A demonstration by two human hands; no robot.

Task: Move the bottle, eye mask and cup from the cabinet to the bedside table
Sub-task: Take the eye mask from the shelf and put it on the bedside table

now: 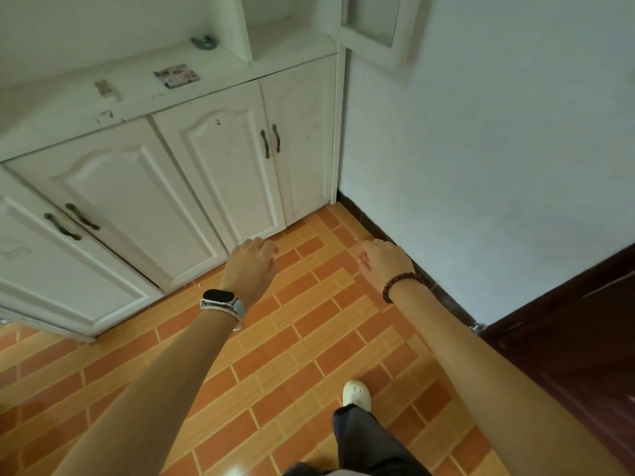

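Both hands, the left [252, 261] with a watch [223, 300] at the wrist and the right [383, 261] above a bead bracelet [402, 285], reach forward empty, fingers loosely curled and holding nothing, as a person steps over a tiled floor [309, 338] toward the cabinet [192, 159]. No bottle, eye mask or cup is in sight; a small grey item [205, 42] and a printed card [177, 76] lie on the counter, and the upper compartment with its door [372, 25] swung out looks bare where visible. The lower doors are shut. The sensible move is probably to close in and check behind the doors by their handles [271, 143].
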